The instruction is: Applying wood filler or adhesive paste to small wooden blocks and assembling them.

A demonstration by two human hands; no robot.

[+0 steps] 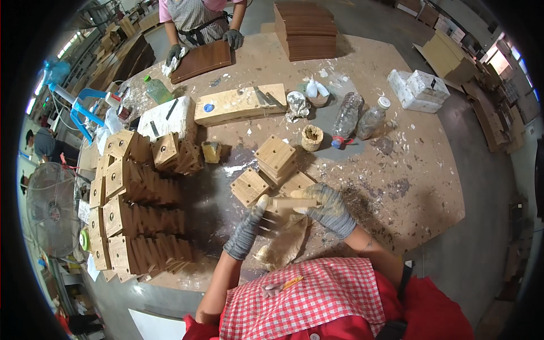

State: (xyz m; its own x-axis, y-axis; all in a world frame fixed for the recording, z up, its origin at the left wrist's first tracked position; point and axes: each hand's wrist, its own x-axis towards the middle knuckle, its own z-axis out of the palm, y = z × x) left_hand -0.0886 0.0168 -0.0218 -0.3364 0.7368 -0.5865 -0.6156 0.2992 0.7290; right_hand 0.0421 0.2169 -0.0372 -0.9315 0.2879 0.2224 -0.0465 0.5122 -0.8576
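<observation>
In front of my apron I hold a square wooden block (290, 203) edge-on between both gloved hands. My left hand (247, 228) closes on its left end, and my right hand (330, 211) grips the right end. Just beyond it stands a small stack of square wooden blocks (275, 154) with holes near their corners. One loose block (249, 187) lies to the left of that stack, and another (299, 182) is partly behind the held one. A crumpled tan cloth (283, 246) lies below my hands on the worktable (419, 187).
Rows of stacked wooden blocks (120, 218) fill the table's left side. A glue-crusted cup (312, 137), plastic bottles (373, 118) and a long wooden beam (241, 105) stand farther back. Across the table, a gloved co-worker wipes a brown panel (201, 61) near stacked brown boards (306, 34).
</observation>
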